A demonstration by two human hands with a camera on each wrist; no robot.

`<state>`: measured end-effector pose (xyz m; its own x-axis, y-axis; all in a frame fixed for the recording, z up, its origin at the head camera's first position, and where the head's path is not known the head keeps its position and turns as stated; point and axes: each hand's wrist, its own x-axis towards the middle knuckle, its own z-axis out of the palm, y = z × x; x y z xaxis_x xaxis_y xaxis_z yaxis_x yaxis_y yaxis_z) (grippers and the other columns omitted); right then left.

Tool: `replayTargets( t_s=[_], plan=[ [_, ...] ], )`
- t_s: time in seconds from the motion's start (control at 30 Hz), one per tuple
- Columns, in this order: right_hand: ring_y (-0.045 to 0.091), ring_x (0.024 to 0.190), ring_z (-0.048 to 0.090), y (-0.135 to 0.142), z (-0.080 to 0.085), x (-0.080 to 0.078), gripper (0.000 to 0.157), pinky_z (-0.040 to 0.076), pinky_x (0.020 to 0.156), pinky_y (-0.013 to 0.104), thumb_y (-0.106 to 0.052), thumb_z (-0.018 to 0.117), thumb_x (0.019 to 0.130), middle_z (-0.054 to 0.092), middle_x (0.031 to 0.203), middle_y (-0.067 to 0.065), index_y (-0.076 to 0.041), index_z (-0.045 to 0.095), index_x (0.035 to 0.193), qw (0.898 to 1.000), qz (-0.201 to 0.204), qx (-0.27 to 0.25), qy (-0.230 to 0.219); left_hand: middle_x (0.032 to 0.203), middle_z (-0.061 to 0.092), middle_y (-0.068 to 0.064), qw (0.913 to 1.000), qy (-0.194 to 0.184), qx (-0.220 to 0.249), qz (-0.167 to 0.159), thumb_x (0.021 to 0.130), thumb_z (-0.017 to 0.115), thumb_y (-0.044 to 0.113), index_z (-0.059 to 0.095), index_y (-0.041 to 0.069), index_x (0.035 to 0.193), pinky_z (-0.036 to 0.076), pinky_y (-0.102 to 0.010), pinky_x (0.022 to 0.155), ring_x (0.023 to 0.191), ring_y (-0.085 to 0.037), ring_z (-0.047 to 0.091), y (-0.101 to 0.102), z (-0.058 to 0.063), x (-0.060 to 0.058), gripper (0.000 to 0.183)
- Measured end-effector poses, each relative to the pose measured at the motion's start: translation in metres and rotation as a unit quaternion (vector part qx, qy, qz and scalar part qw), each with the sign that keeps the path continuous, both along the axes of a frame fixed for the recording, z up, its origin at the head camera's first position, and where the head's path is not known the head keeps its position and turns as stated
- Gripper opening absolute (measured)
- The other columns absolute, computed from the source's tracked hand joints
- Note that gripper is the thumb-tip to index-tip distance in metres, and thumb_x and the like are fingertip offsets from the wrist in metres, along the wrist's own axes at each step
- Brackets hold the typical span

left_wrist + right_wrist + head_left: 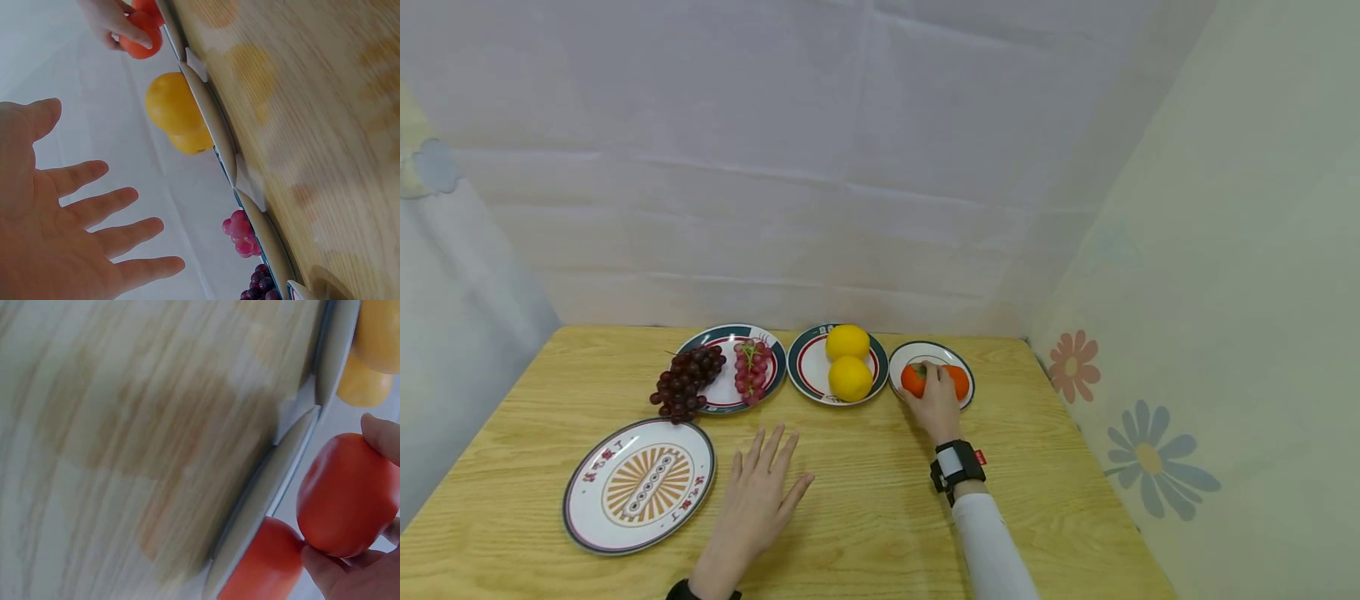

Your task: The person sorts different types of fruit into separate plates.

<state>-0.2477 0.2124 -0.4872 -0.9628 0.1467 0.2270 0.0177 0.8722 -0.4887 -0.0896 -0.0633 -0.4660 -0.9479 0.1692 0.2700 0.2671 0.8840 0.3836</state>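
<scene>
My right hand [936, 404] grips an orange-red persimmon [347, 494] between thumb and fingers, over the small white plate [931, 347] at the right. A second persimmon [957, 382] lies on that plate, right beside the held one and partly hidden by the hand. My left hand [758, 500] is over the front middle of the table, fingers straight and spread, holding nothing. In the left wrist view its palm [56, 244] shows bare. Nearest to it is a large oval white plate [580, 508] with an orange sunburst print.
Along the back, a green-rimmed plate [808, 371] bears two yellow round fruits [850, 379]. Left of it, another plate [718, 400] holds pink grapes [751, 371] and dark grapes [685, 383], which overhang its rim toward the oval plate. A cloth wall [775, 208] stands behind the wooden table [850, 517].
</scene>
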Motion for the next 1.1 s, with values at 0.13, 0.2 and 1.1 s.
replayTargets(
  t_s=[0.13, 0.2, 1.1],
  plan=[
    [0.032, 0.113, 0.047, 0.001, -0.006, -0.005, 0.062, 0.050, 0.090, 0.050, -0.033, 0.076, 0.076, 0.046, 0.127, 0.017, -0.011, 0.046, 0.126, 1.000, 0.004, 0.003, 0.006, 0.145, 0.038, -0.015, 1.0000, -0.003, 0.002, 0.001, 0.088, 0.059, 0.041, 0.047, 0.012, 0.135, 0.033, -0.067, 0.098, 0.132, -0.038, 0.031, 0.000, -0.001, 0.000, 0.057],
    [0.033, 0.113, 0.046, 0.000, -0.008, -0.006, 0.061, 0.050, 0.090, 0.050, -0.032, 0.076, 0.076, 0.046, 0.126, 0.018, -0.010, 0.046, 0.126, 1.000, 0.005, 0.006, 0.012, 0.145, 0.038, -0.014, 1.0000, -0.005, 0.005, 0.002, 0.088, 0.059, 0.041, 0.047, 0.011, 0.135, 0.033, -0.067, 0.098, 0.132, -0.037, 0.031, 0.000, -0.001, 0.000, 0.056],
    [0.034, 0.124, 0.034, 0.002, -0.012, -0.011, 0.063, 0.040, 0.103, 0.051, -0.030, 0.077, 0.075, 0.045, 0.129, 0.018, -0.005, 0.045, 0.124, 0.998, 0.001, 0.056, -0.014, 0.141, 0.042, -0.017, 0.9999, 0.000, 0.011, 0.002, 0.088, 0.061, 0.038, 0.050, 0.010, 0.132, 0.035, -0.067, 0.096, 0.130, -0.038, 0.034, -0.002, -0.004, 0.001, 0.054]
  ],
)
